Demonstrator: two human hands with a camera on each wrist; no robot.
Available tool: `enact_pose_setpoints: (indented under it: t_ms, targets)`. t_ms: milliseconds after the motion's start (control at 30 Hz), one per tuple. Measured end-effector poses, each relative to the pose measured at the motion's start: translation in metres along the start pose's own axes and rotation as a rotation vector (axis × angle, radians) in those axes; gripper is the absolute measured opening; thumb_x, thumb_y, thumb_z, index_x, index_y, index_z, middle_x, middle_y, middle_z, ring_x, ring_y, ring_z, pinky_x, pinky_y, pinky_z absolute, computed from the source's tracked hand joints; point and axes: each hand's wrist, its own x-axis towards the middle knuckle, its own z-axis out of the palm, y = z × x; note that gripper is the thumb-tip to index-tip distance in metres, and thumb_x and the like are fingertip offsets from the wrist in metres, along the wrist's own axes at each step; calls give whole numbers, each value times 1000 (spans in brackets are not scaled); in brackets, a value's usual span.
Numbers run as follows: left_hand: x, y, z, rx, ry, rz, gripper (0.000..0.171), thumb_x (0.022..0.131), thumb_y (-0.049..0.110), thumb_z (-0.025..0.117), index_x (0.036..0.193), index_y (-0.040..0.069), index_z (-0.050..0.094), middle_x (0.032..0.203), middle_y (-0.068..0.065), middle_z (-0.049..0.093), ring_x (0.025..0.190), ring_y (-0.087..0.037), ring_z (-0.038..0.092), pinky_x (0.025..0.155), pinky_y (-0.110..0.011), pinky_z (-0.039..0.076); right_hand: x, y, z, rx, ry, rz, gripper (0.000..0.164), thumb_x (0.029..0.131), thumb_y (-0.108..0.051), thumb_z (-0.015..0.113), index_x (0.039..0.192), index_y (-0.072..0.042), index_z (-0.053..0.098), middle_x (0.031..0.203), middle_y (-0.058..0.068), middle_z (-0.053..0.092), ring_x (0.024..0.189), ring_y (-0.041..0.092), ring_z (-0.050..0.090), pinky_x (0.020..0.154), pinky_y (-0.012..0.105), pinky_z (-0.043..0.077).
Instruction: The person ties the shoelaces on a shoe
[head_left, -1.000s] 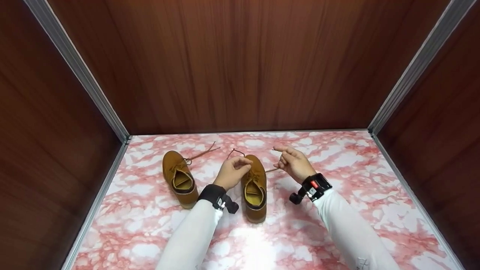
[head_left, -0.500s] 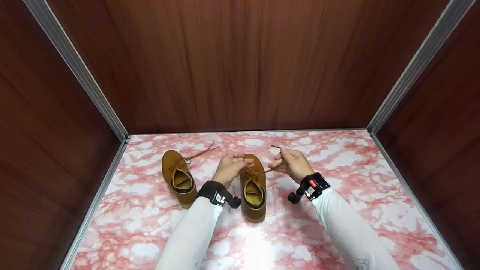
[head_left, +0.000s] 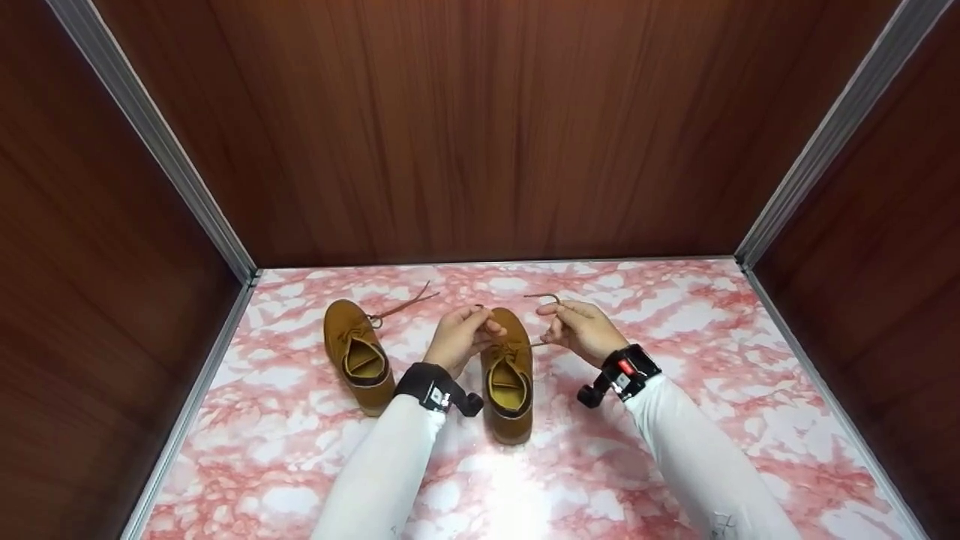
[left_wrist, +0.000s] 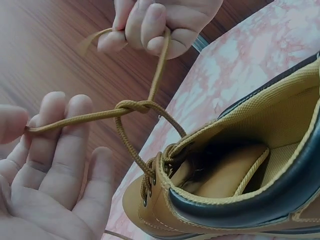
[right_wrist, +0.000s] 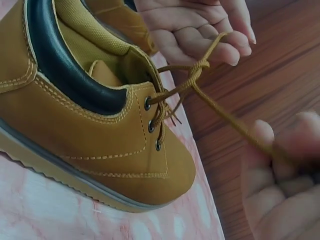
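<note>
A tan lace-up shoe (head_left: 510,429) with a dark padded collar stands on the marbled surface, toe pointing away. Its two laces cross in a single loose knot (left_wrist: 132,106), raised off the eyelets. On the left, my left hand (head_left: 459,337) pinches one lace between thumb and index finger, the other fingers spread behind it. My right hand (head_left: 586,330) grips the other lace (right_wrist: 220,109) at the shoe's right, fingers curled. A free lace end (head_left: 538,295) sticks out past the right fingertips. Both laces run taut from the knot to the hands.
A matching tan shoe (head_left: 345,319) stands to the left, its laces (head_left: 405,306) trailing right across the surface. Brown wood-grain panels (head_left: 480,135) enclose the back and sides, with grey metal trim at the corners.
My right index finger, extended earlier, has curled in to the lace, and the free end now juts left. My left fingers have shifted, and the lace loop beyond them has mostly gone from sight.
</note>
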Motion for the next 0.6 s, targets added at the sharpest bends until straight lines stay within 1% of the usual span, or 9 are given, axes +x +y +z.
enact_pose_setpoints:
  t_ms: [67, 100, 167, 233, 333, 467, 600]
  targets:
    - [0, 1, -1, -10, 9, -11, 19, 109, 16, 53, 105, 0, 61, 80, -1, 70, 82, -17, 77, 90, -35, 63, 1, 2, -2, -2, -16, -13, 35, 115, -15, 35, 119, 4, 63, 77, 0, 73, 83, 15, 73, 96, 35, 61]
    - [-1, 1, -1, -16, 9, -16, 21, 110, 16, 52, 108, -2, 60, 80, -1, 69, 81, -17, 76, 90, -36, 63, 1, 3, -3, 11, -18, -13, 35, 115, -18, 36, 116, 2, 65, 80, 2, 76, 88, 16, 75, 97, 35, 61]
    - [-1, 0, -2, -26, 6, -25, 23, 111, 18, 50, 111, -3, 59, 79, -1, 66, 80, -16, 75, 89, -36, 63, 2, 5, -4, 44, -19, -10, 36, 115, -22, 37, 109, -1, 66, 81, 2, 77, 89, 17, 77, 96, 35, 62]
    - [-1, 0, -3, -35, 5, -29, 23, 112, 18, 48, 111, -1, 59, 79, 0, 63, 77, -15, 73, 85, -35, 63, 2, 6, -4, 73, -21, -8, 36, 115, -26, 38, 104, -5, 66, 74, 0, 73, 83, 17, 76, 97, 38, 61]
    - [0, -2, -4, -41, 2, -24, 21, 112, 18, 46, 105, 3, 60, 78, 0, 59, 75, -14, 69, 80, -32, 62, 1, 8, -6, 66, -11, -13, 36, 114, -30, 39, 100, -8, 63, 62, -3, 60, 68, 14, 69, 97, 40, 62]
    - [0, -4, -6, -23, 5, -4, 21, 112, 18, 48, 100, 6, 61, 77, 1, 57, 73, -14, 67, 77, -30, 62, -1, 8, -8, 40, 42, -21, 35, 114, -31, 40, 103, -5, 61, 56, -5, 43, 57, 11, 56, 93, 43, 62]
    - [-2, -6, -9, 14, 33, 15, 20, 111, 19, 51, 98, 8, 62, 76, 2, 57, 71, -13, 65, 76, -31, 61, 0, 10, -11, 32, 107, -13, 36, 114, -32, 41, 108, -1, 59, 54, -6, 38, 53, 10, 49, 86, 42, 63]
